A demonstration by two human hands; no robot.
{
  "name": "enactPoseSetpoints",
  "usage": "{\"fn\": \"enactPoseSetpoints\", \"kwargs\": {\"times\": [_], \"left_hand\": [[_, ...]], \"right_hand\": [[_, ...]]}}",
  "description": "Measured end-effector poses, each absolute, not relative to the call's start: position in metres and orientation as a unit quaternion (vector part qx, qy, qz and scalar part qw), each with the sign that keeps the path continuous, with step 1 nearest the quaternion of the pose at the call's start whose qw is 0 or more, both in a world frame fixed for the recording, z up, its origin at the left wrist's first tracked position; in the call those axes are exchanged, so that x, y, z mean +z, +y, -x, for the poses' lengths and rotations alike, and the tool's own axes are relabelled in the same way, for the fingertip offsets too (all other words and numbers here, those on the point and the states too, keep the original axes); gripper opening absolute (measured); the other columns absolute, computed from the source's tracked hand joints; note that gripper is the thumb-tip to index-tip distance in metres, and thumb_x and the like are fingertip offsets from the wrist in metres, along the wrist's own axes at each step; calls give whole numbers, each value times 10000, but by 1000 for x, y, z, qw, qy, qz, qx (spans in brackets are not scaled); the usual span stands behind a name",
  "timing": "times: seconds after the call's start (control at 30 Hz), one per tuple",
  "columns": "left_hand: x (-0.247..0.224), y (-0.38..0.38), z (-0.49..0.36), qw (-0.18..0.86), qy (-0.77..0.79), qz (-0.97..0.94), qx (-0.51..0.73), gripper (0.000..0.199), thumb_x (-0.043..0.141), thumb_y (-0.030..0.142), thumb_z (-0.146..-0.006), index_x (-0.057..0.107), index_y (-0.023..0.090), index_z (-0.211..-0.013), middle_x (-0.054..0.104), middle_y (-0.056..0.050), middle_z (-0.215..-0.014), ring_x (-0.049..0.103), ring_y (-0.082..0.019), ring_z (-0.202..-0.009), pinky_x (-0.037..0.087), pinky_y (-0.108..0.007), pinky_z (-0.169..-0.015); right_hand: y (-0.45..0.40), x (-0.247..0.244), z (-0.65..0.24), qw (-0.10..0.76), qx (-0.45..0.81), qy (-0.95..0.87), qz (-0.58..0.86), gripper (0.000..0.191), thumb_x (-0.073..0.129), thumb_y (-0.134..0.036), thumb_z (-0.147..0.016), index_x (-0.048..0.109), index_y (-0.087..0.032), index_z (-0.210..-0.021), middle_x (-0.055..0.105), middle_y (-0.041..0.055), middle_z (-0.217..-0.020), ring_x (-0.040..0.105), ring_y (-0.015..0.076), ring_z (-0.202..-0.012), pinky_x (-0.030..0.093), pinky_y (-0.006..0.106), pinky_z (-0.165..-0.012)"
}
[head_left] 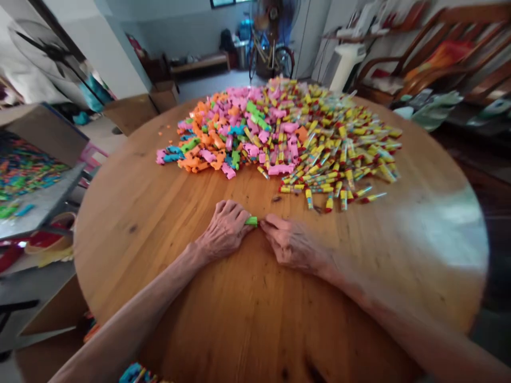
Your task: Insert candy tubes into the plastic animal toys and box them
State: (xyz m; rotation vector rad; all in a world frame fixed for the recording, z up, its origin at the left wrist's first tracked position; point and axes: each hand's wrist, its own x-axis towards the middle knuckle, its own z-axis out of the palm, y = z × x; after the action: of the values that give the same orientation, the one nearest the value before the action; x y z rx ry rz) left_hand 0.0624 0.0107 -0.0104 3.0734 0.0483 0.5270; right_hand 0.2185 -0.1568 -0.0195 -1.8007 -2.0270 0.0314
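Low over the wooden table, my left hand (224, 230) is closed around a small green plastic piece (251, 221), whose end sticks out past the fingers. My right hand (288, 242) faces it, thumb and fingers pinched close to that end; whatever they hold is too small to make out. Beyond my hands lies a heap of pink, orange, green and blue plastic pieces (213, 139). It runs into a pile of small yellow tubes with red ends and clear tips (333, 151) on the right.
The round wooden table (131, 213) fills the middle. At left, a grey surface (48, 199) bears many coloured pieces beside a cardboard flap. An open cardboard box (51, 324) stands at lower left. Behind are a bicycle (283, 58), a fan (54, 50) and a wooden chair (423, 58).
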Motion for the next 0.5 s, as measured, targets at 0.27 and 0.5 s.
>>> {"fn": "enactPoseSetpoints", "kwargs": {"times": [0.27,0.5], "left_hand": [[3,-21,40,86,54,-980,171,172,481,271,-1031,603,178,-955,617,-81,-939,512,-242,-967,416,-398,-844],[3,-49,174,105,218,-931,272,132,528,162,-982,603,209,-1081,638,-84,-969,555,-227,-955,464,-386,-849]], "right_hand": [[-145,5,-190,296,15,-665,686,172,512,-189,-937,653,-159,-842,617,64,-771,550,177,-711,393,300,-677],[-88,2,-149,163,-40,-630,758,226,521,-316,-998,655,-134,-1014,672,136,-950,633,203,-761,423,301,-649]]}}
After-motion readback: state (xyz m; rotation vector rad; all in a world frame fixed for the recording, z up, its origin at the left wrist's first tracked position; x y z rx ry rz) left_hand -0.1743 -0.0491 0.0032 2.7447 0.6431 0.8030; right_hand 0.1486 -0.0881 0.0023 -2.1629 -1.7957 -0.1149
